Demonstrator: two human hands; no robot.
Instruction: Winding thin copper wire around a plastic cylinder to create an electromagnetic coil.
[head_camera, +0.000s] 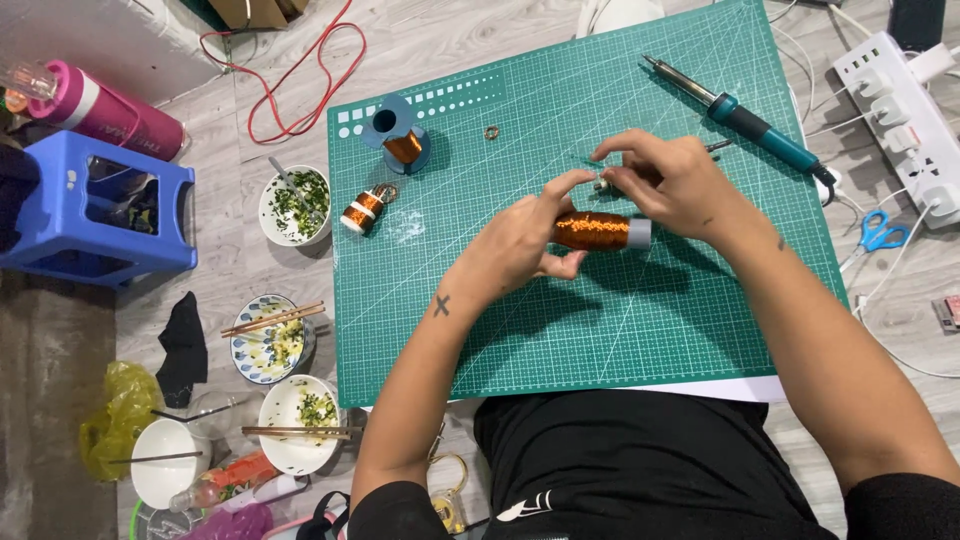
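1. Copper-wire spool (592, 230) sits mid cutting mat (640, 330), lying on its side, pale end cap to the right.
2. I see my left hand (520, 245) wrapped round the spool's left end, thumb under, fingers over the top; closed on it, not tight by the look.
3. My right hand (672, 180) is just beyond the spool, fingertips pinched narrow on a small dark part (604, 184); can't tell what it is, too small.
4. Handling, my guess: spool is light, stiff core, but the winding is fine wire, prob. slippery and easy to nick or unravel. Best held by the end caps, not the coil.
5. Round shape means it'll roll if let go on the flat mat.
6. Nearby: soldering iron (745, 118) far right on mat, two smaller spools (400, 140) far left, scissors (880, 232) and power strip (900, 110) off to the right.
7. Bowls w/ chopsticks (280, 330) left of the mat, well apart from the hands.
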